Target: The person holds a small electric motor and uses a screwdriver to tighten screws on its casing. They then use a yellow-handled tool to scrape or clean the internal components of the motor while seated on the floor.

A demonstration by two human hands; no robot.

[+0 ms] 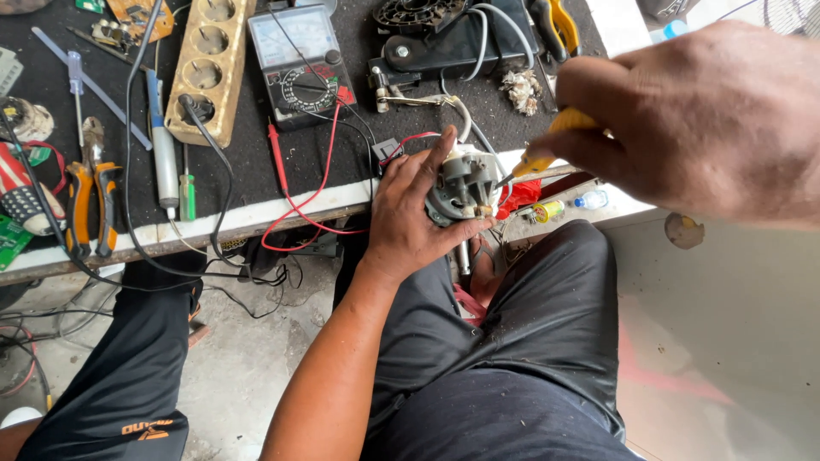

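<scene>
My left hand [408, 213] grips a small grey electric motor [465, 183] by its side, just off the workbench's front edge and above my lap. White and red wires run from the motor up onto the bench. My right hand [700, 119], large and close to the camera, holds a yellow-handled screwdriver [547, 145]. Its metal tip points left and touches the motor's right side.
The black-topped workbench [256, 162] carries an analogue multimeter [299, 60] with red probe leads, a beige power strip [205, 68], orange-handled pliers [90, 201], a soldering iron [162, 145] and a black fan part [444, 43]. Cables hang below the bench edge. My legs in black trousers fill the lower frame.
</scene>
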